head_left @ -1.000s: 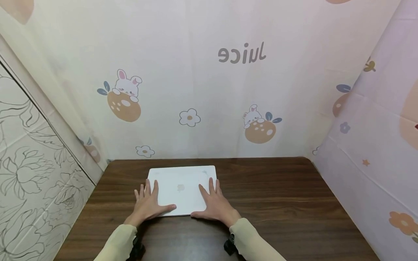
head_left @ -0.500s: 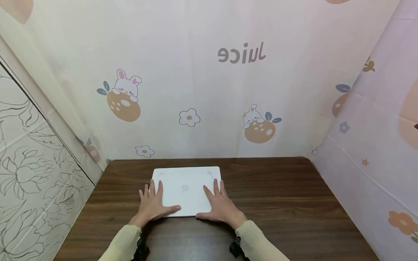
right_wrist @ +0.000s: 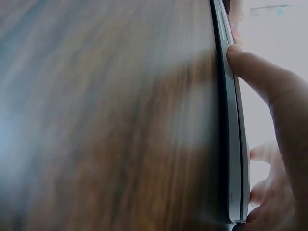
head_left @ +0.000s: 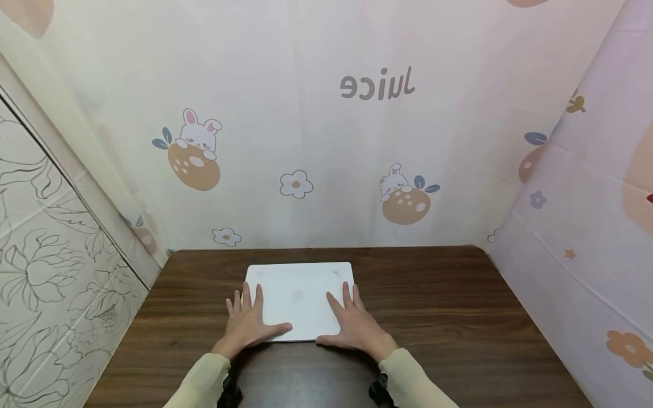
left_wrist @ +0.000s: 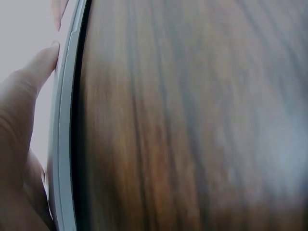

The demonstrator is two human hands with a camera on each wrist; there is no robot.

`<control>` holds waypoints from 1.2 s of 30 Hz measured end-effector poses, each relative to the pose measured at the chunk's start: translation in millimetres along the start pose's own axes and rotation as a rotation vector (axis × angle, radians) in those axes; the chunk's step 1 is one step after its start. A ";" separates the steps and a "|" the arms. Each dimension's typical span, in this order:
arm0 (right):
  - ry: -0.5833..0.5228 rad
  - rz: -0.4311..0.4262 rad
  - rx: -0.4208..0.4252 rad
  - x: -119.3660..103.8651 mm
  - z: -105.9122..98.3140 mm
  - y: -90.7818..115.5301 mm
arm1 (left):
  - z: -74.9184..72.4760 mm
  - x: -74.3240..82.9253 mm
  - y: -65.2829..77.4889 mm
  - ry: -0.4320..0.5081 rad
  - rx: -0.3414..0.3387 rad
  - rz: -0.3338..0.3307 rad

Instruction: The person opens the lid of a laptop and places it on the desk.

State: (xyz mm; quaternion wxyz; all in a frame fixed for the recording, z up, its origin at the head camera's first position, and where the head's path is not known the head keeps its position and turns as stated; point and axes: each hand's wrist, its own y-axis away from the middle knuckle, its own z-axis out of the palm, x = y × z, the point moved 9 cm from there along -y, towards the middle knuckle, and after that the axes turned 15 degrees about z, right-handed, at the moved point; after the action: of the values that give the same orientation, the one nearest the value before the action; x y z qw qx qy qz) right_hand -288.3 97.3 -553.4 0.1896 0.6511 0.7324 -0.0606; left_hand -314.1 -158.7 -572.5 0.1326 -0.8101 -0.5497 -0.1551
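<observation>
A closed white-silver laptop [head_left: 301, 311] with a faint logo lies flat on the table between both hands. At its left front corner rests my left hand [head_left: 245, 327], fingers straight and spread along the left side, thumb on the lid near the front edge. My right hand [head_left: 361, 328] mirrors it at the right front corner, its thumb tip right at the front edge. In the left wrist view the left thumb [left_wrist: 33, 72] lies over the lid beside the laptop's front edge [left_wrist: 65, 120]. The right wrist view has the right thumb [right_wrist: 269, 77] against that edge.
Dark wood grain covers the table [head_left: 433, 317], which stretches far to the right of the laptop. A printed curtain [head_left: 326, 141] hangs along the table's back edge, with another panel [head_left: 576, 238] on the right side. Black cameras sit on both wrists.
The laptop has slid to the right and very slightly toward the front, both hands travelling with it. Their hold and finger spread look the same.
</observation>
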 end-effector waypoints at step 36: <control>-0.019 0.058 -0.060 54.9 -21.7 24.8 | 22.7 60.4 -11.2 -0.016 0.015 0.014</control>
State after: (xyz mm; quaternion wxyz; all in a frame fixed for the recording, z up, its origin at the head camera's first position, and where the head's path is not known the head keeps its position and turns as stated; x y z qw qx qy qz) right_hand -272.9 159.3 -549.0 0.2175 0.6654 0.7130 -0.0393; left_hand -301.2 -94.5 -568.9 0.1352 -0.8142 -0.5461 -0.1433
